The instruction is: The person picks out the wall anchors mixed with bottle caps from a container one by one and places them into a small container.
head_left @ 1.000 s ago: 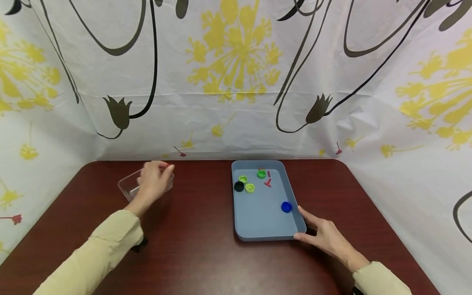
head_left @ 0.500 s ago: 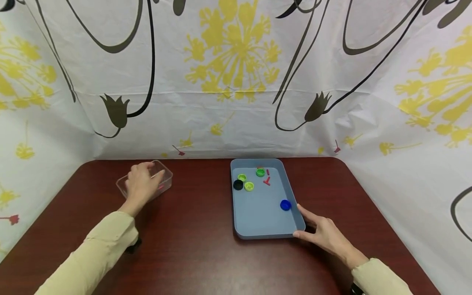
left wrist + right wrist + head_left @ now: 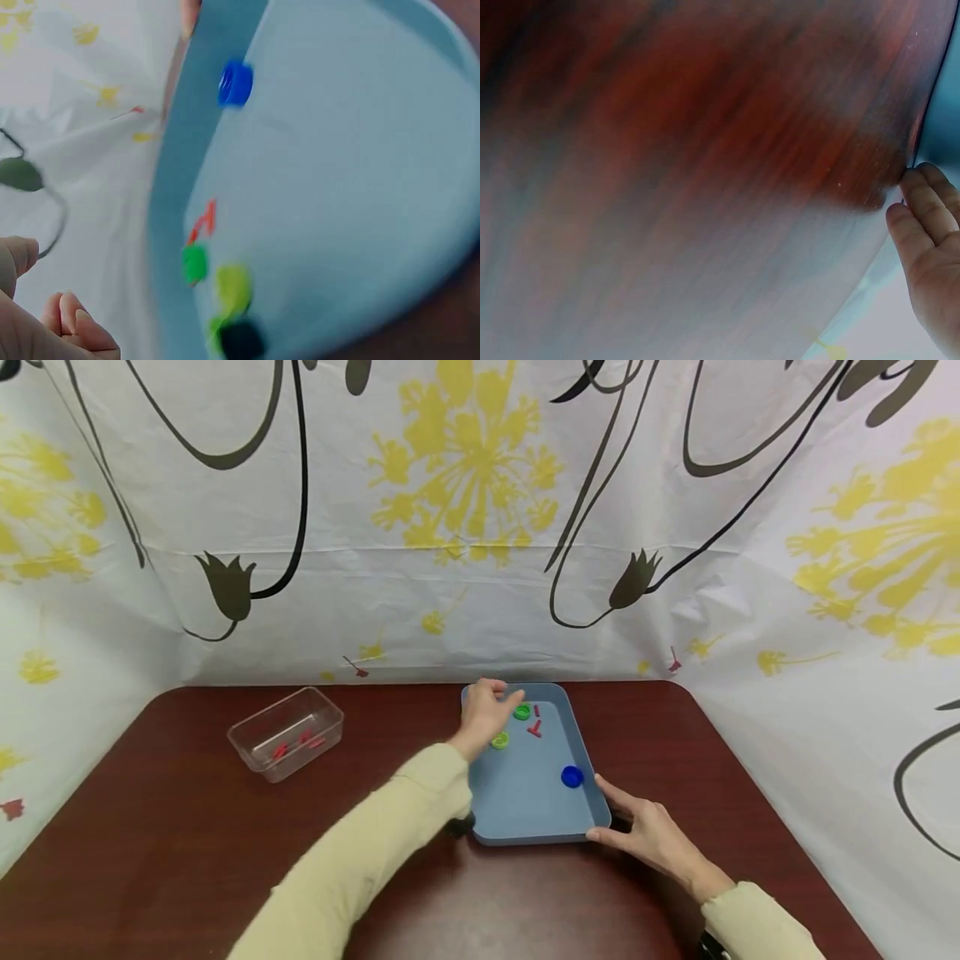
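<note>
R hand (image 3: pixel 648 837) at tray (image 3: pixel 517 797) corner, L hand (image 3: pixel 483 714) over its far end!
Nearest: R hand's thumb & fingers are spread, touching the blue-gray tray's near R corner; tray's on the dk red table (image 3: pixel 135 810). Blue cap (image 3: pixel 572 777) sits inside, by the R wall. Off L, well apart from the tray, a clear box (image 3: pixel 303 760) w/ a few red pcs (image 3: pixel 280 752) in it. Further up the tray: lime cap (image 3: pixel 499 741), then red sticks (image 3: pixel 536 711) beside a green cap (image 3: pixel 522 712); L wrist cam also gets a blk cap (image 3: pixel 241 341) touching lime, blurry. L hand's there too: thumb & loosely curled fingers apart, nothing visible btwn. Behind: white cloth (image 3: pixel 390 593), yellow flower print.
</note>
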Demonstrator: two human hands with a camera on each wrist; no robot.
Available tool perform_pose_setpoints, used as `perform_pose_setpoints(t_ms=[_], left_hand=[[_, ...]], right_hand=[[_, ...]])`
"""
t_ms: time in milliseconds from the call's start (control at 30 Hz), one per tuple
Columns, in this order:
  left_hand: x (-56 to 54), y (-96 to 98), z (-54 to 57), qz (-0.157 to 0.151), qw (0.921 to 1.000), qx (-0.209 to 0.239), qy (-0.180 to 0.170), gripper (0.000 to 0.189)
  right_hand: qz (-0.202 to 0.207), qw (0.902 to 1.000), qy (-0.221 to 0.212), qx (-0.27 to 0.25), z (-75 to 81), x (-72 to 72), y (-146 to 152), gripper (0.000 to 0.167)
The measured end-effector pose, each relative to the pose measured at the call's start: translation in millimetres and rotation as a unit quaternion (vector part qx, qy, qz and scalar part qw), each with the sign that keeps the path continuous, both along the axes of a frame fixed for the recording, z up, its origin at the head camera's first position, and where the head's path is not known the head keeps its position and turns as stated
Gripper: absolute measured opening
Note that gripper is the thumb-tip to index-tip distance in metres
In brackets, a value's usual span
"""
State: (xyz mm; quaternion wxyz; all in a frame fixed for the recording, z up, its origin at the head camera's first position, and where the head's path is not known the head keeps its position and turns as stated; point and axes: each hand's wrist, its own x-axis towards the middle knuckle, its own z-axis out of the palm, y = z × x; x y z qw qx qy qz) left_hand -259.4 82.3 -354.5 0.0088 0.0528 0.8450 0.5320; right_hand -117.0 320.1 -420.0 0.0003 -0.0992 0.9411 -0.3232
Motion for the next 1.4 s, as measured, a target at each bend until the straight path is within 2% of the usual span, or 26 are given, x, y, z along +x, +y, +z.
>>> perform_pose_setpoints(t_ms=[100, 267, 400, 567, 700, 867, 1167, 1400], left_hand=[[-0.2, 20.8, -11.5, 0.026, 0.9996, 0.002, -0.011, 0.038], [-1.2, 37.5, -25.9, 0.064, 0.9976, -0.01, -0.023, 0.035], [-3.6, 45.8, -36.8, 0.073, 0.9947, -0.07, -0.019, 0.034], [-9.1, 52.9, -47.8, 0.082, 0.9809, -0.175, -0.018, 0.036], [-12.9, 56.9, -51.1, 0.088, 0.9671, -0.238, -0.019, 0.044], [-15.1, 61.6, -55.2, 0.077, 0.9483, -0.307, -0.018, 0.056], [-16.3, 66.7, -60.8, 0.053, 0.9315, -0.36, 0.003, 0.057], [-16.6, 71.1, -71.1, 0.057, 0.9246, -0.377, 0.012, 0.063]], right_hand=[[0.005, 1.0, -0.005, -0.001, -0.8, -0.6, -0.4, 0.083], [0.006, 0.9999, -0.009, -0.005, -1.1, -0.1, 0.0, 0.083], [0.004, 0.9999, -0.007, -0.007, -1.4, 1.1, 0.3, 0.083], [0.007, 0.9998, -0.012, -0.013, -1.6, 1.2, -0.6, 0.084], [0.007, 0.9997, -0.013, -0.019, -1.0, 0.5, -0.5, 0.083], [0.005, 0.9995, -0.02, -0.026, -2.1, 0.6, 0.7, 0.084], [0.001, 0.9993, -0.02, -0.032, -1.4, 0.7, 0.7, 0.083], [0.006, 0.9995, -0.009, -0.03, -2.5, 1.1, 0.9, 0.083]])
